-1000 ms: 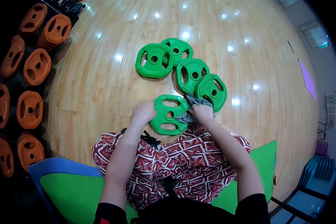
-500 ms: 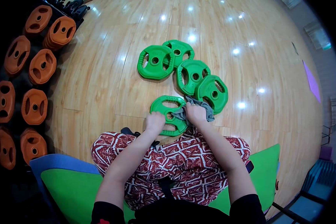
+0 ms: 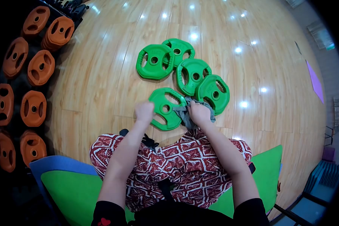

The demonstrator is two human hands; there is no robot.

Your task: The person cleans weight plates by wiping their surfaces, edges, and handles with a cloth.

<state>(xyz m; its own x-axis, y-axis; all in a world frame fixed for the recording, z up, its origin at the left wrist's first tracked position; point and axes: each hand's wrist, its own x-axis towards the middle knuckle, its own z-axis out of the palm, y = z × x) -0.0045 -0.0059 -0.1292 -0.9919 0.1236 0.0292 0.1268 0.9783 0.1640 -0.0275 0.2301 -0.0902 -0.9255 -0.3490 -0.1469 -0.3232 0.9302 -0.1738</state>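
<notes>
A green weight plate [image 3: 172, 117] with cut-out grips and a centre hole is in front of my crossed legs. My left hand [image 3: 144, 112] is closed at its left edge, slightly blurred, with the fingertips hidden. At the opposite edge, my right hand [image 3: 200, 113] grips a crumpled grey cloth [image 3: 186, 117], part of which lies against the plate. Beyond are more green plates: one plate [image 3: 154, 69] overlaps another plate [image 3: 189, 48] at the back, while a nearer plate [image 3: 185, 86] is partly covered by the rightmost plate [image 3: 205, 92], close to the cloth.
Orange weight plates [image 3: 34, 108] hang in stacks on a dark rack to the left. Under me lie a green mat [image 3: 69, 192] and a blue mat [image 3: 66, 162]. A phone-like dark object [image 3: 252, 167] is beside my right knee. The wooden floor [image 3: 113, 67] stretches ahead.
The near plate has turned and shifted slightly left and away from me. My left hand has moved left and up with its edge; my right hand stays nearly in place with the cloth.
</notes>
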